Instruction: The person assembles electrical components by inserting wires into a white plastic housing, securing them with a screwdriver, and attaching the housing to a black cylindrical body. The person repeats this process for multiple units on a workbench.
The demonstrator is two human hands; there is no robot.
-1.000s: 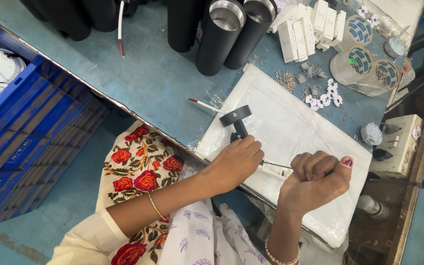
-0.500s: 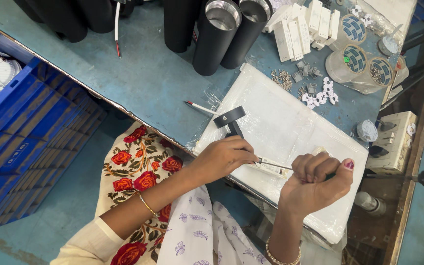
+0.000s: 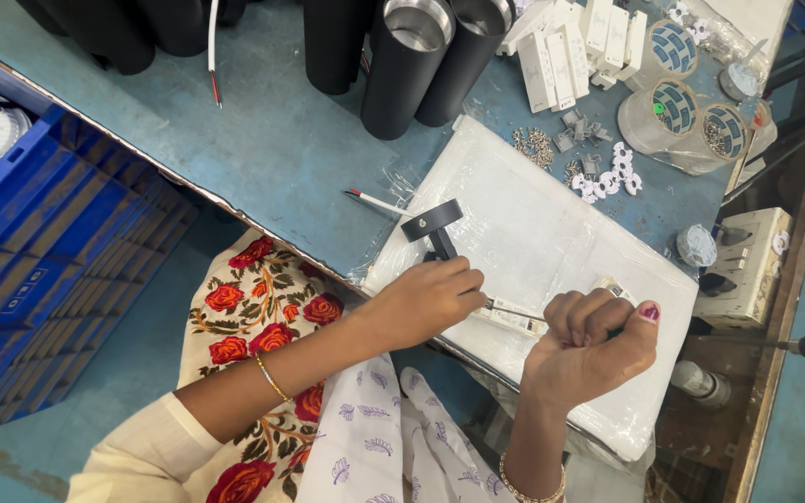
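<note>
I see my left hand [image 3: 426, 300] pinching a small white strip [image 3: 514, 319] against the white pad [image 3: 552, 233] on the bench [image 3: 272, 140]. My right hand [image 3: 593, 349] is fisted around a thin screwdriver [image 3: 512, 310], whose shaft runs leftward to the left fingers [image 3: 463, 279].

Bright, even light; sharp, soft shadows.

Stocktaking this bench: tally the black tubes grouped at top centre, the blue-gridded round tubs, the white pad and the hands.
Black tubes: 3
Blue-gridded round tubs: 3
White pad: 1
Hands, left hand and right hand, its grip on a thin tool: 2
Total: 9
</note>
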